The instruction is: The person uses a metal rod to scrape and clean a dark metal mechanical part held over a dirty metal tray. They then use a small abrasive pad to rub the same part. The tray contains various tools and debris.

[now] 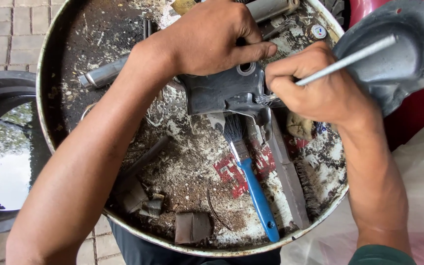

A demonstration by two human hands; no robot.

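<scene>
Looking down from the head camera, I see a round, rusty drum top [69, 73] serving as my surface, crusted with flaking white paint and grit. Near its centre, slightly toward 12 o'clock, sits a dark grey cast metal part [222, 91] with a round hole near its upper edge and a lug sticking out toward 3 o'clock.

My left hand [212, 39] comes in from 9 o'clock and presses down over the top of the part, fingers curled around its far edge and thumb stretched toward 3 o'clock; this grip is closed on the part. My right hand [320, 88] comes from 4 o'clock, closed in a fist around a thin silvery rod [349, 60] whose bristled tip [266, 99] meets the part's lug. The rod's free end slants up toward 2 o'clock, across a grey dished metal cover [393, 54] at the drum's edge.

I judge the part to be heavy, rigid and not fragile, but greasy enough to slide; the broad body under my left palm looks the safest hold, clear of the lug. The rod looks light and stiff.

Just below the part, toward 6 o'clock, lies a blue-handled paintbrush [256, 191], bristles touching the part. Beside it at 5 o'clock lies a long wire brush [290, 181]. A metal tube [104, 73] rests at 10 o'clock
</scene>
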